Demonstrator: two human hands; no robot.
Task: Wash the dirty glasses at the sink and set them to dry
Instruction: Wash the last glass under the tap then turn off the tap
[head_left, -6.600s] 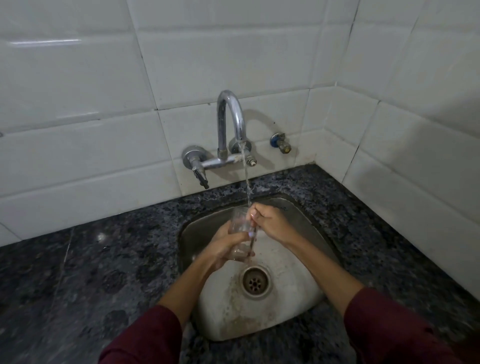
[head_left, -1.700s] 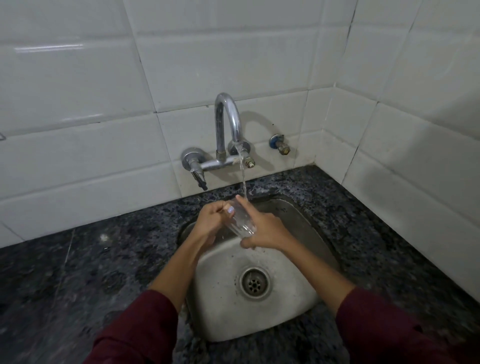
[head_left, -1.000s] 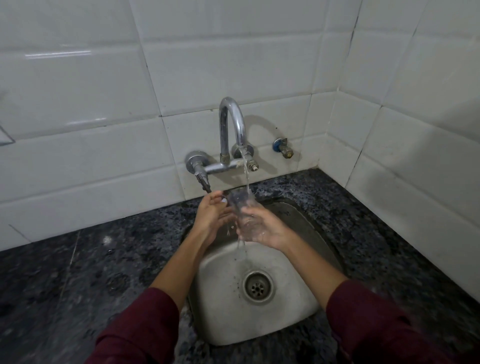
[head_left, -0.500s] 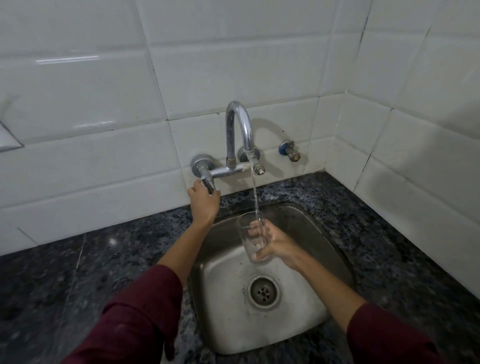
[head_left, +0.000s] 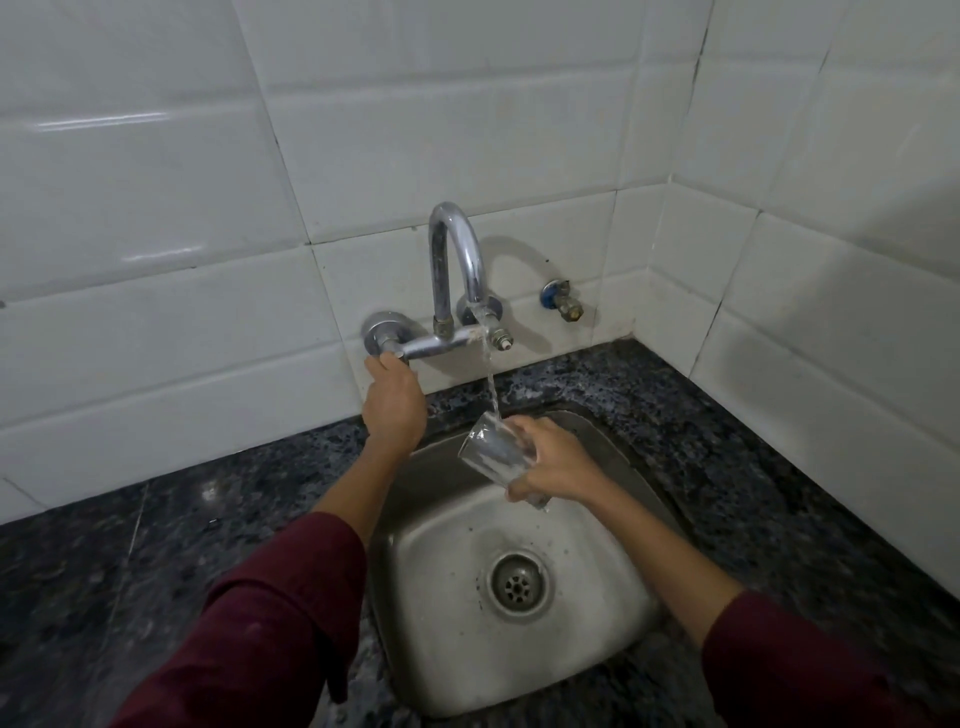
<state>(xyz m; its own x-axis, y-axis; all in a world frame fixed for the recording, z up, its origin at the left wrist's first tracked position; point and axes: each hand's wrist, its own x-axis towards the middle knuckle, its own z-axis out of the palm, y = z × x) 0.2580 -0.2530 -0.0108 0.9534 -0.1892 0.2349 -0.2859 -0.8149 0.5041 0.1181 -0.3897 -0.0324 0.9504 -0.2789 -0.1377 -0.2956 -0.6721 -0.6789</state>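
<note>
Clear glass (head_left: 496, 454) is what we are handling, a plain tumbler tilted over the steel sink (head_left: 441, 613), its mouth pointing up and to our left while the thin stream of water (head_left: 490, 379) is landing right at the rim. Our right hand (head_left: 558, 465) is wrapping the lower half of it, fingers curled tight round the wall near the base, and water is dribbling off the bottom edge toward the drain (head_left: 518, 585). We are judging this one light and stiff but slick when wet and quick to chip, so we are keeping the grip low on the body with the whole hand, not pinching at the thin lip. Our left hand (head_left: 394, 408) is reaching up under the tap handle (head_left: 390, 349), fingers closed up against it; whether it is actually gripping or just touching we cannot tell from here. Chrome spout (head_left: 457, 265) is arching just above the glass, and that is the thing we are watching, since lifting carelessly could be knocking rim against metal. Over by the corner a small blue-capped valve (head_left: 561, 299) is sticking out of the white tiles (head_left: 156, 312), well clear of us. Dark speckled granite counter (head_left: 130, 545) is running all round the basin, wet-looking in spots, and no rack or other glasses are showing anywhere in view.
</note>
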